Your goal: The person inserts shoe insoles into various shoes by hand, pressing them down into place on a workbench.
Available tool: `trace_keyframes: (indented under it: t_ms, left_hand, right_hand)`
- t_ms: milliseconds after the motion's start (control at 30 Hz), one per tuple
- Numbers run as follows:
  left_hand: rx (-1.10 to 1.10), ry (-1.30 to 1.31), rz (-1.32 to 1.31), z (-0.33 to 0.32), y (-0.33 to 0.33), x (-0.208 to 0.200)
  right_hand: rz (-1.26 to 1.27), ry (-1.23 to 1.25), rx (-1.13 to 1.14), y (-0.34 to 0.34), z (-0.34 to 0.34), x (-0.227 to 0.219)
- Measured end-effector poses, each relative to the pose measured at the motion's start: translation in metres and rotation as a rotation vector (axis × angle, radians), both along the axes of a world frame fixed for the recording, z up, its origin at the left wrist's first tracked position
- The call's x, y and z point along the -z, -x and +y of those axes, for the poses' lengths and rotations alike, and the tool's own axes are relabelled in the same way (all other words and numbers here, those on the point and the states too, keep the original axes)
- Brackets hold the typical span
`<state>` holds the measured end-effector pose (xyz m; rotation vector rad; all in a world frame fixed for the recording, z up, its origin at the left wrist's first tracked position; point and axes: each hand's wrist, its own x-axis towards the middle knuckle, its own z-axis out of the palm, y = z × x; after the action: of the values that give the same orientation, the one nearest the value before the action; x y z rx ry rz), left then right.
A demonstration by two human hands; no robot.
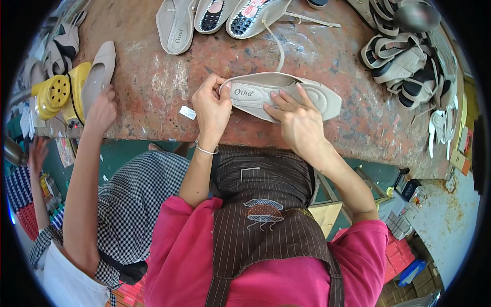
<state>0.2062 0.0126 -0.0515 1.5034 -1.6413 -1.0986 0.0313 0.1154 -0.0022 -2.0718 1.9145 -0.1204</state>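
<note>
A beige flat shoe (257,103) lies across the worktable in front of me, its squared toe to the right and its heel to the left. Inside it is a padded insole (244,93) with printed lettering near the heel. My left hand (212,104) pinches the heel rim between thumb and fingers. Across the middle of the insole, my right hand (300,120) rests with its fingers spread, fingertips touching the lining. A thin beige strap (279,48) runs down the table to the shoe's far side.
Several beige shoes (175,30) stand at the far edge. Strappy sandals (404,66) are piled at the right. On the left, a co-worker's hand (102,107) holds another flat shoe (100,69) beside a yellow machine (61,92). A small white tag (187,112) lies near my left hand.
</note>
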Motion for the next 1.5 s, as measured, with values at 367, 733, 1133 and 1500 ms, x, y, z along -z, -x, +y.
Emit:
trace_keyframes:
  t_ms: [367, 733, 1133, 1500]
  left_hand:
    - [0.428, 0.029, -0.285, 0.098, 0.003, -0.045]
    - [0.880, 0.358, -0.502, 0.147, 0.039, -0.024]
    - [0.849, 0.376, -0.384, 0.145, 0.040, -0.016]
    - [0.836, 0.434, -0.336, 0.139, 0.037, -0.013]
  right_hand:
    - [-0.323, 0.468, 0.679, 0.044, -0.019, -0.005]
    - [-0.087, 0.336, 0.316, -0.023, 0.065, 0.000]
    - [0.219, 0.076, 0.374, -0.010, 0.012, -0.009]
    - [0.399, 0.377, 0.427, -0.011, 0.005, 0.025]
